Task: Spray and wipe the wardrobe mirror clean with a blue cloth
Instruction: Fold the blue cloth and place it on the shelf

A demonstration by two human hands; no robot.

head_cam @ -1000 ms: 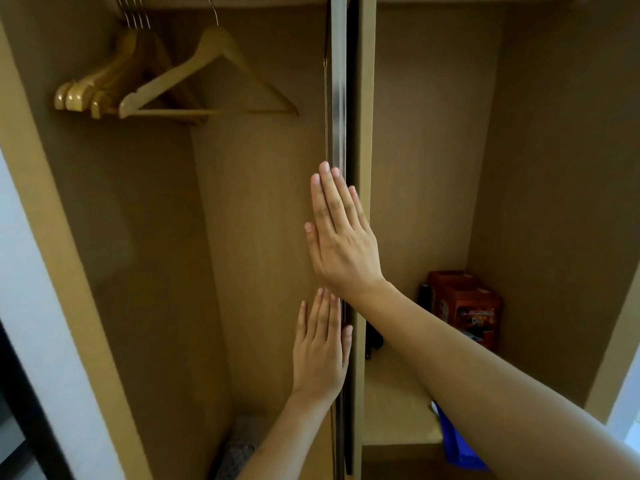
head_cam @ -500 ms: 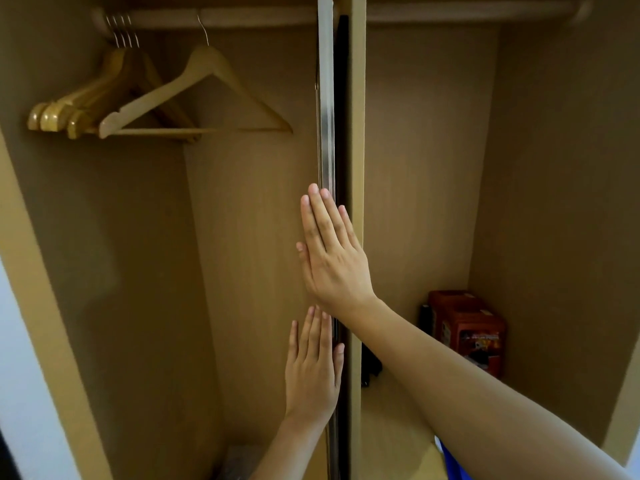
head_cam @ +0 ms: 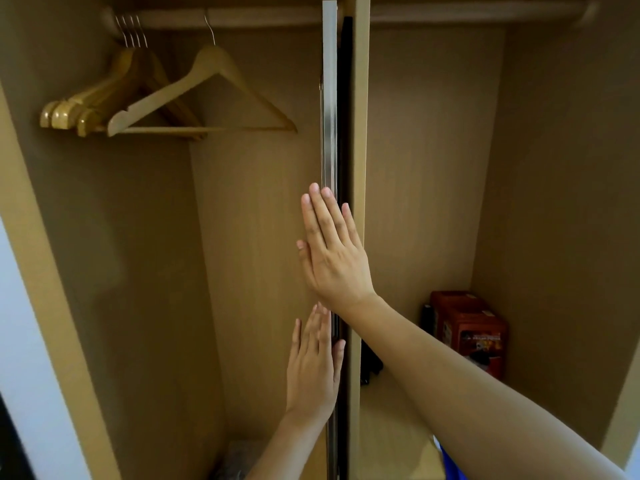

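An open wardrobe fills the view. A thin mirror panel (head_cam: pixel 329 109) stands edge-on at the centre, next to the wooden divider (head_cam: pixel 358 133); its glass face is not visible. My right hand (head_cam: pixel 332 251) lies flat with straight fingers against the panel's edge at mid height. Just below it, my left hand (head_cam: pixel 313 372) also presses flat on the panel, thumb toward the dark gap. A bit of something blue (head_cam: pixel 450 467), maybe the cloth, shows under my right forearm at the bottom. No spray bottle is in view.
Several wooden hangers (head_cam: pixel 138 105) hang from the rail (head_cam: pixel 242 17) in the left compartment. A red box (head_cam: pixel 471 330) and a dark object (head_cam: pixel 370 365) sit on the shelf (head_cam: pixel 388 420) in the right compartment. A white wall (head_cam: pixel 20 358) borders the left.
Both hands stay flat on the panel edge. The view has tilted up, so the rail and the panel's top now show; the hands and the red box sit lower in frame.
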